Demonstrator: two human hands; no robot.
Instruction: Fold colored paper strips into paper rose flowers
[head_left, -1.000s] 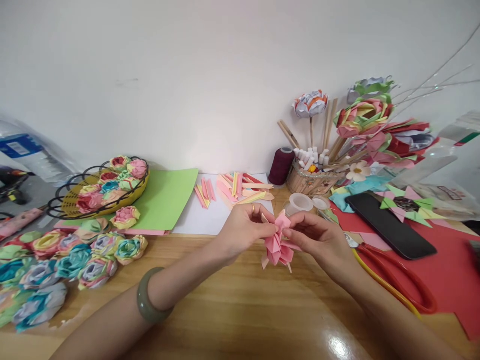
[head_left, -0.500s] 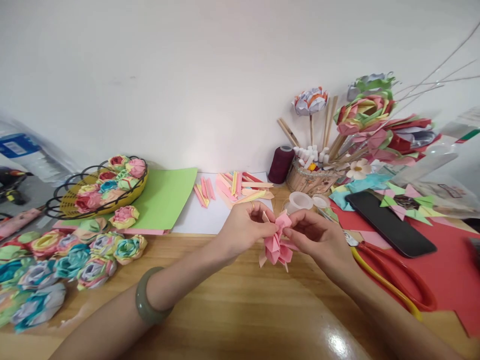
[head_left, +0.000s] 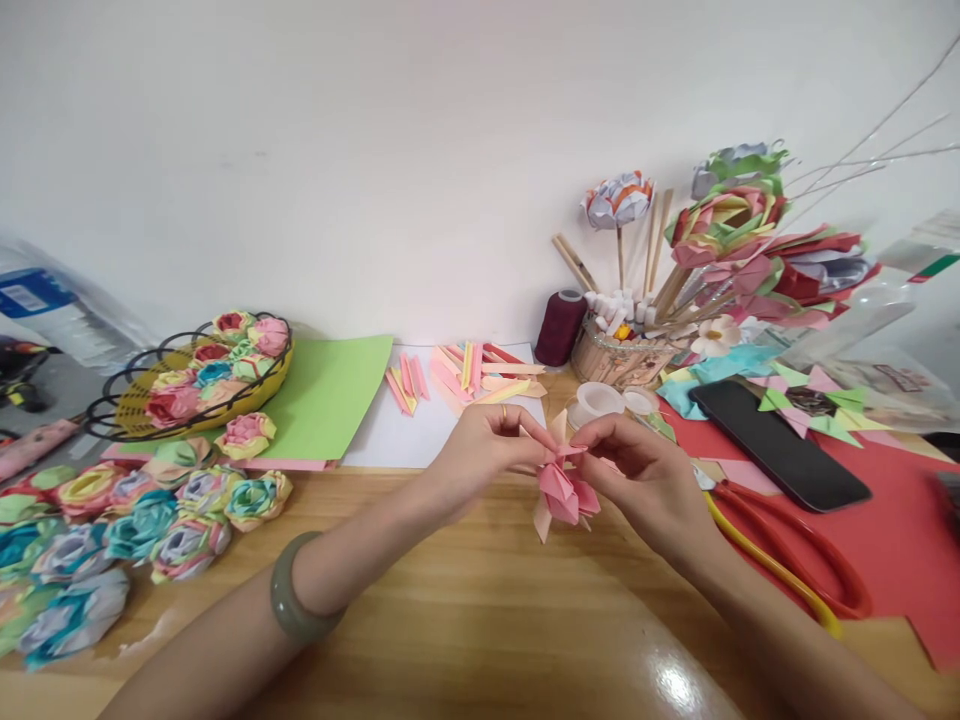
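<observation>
A pink folded-paper flower (head_left: 567, 494) with peach pointed pieces hangs above the wooden table, between both hands. My left hand (head_left: 495, 447) pinches its upper left part between thumb and fingers; a ring is on one finger. From the right, my right hand (head_left: 634, 462) pinches the flower's upper right edge. Behind the hands, folded paper strips (head_left: 469, 370) in pink, yellow, peach and red lie on a white sheet (head_left: 382, 438). Rolls of clear tape (head_left: 598, 400) stand just beyond my right hand.
At left are a yellow basket (head_left: 135, 405) of paper flowers and more paper flowers (head_left: 142, 523) on the table. At right lie scissors (head_left: 795, 550), a black phone (head_left: 780, 445) and red paper (head_left: 900, 520). Maroon thread (head_left: 561, 328) stands near a stick holder (head_left: 622, 358).
The pink flower has turned and shifted slightly right, and a peach piece now points up from its top. Both hands have changed their finger positions on it a little.
</observation>
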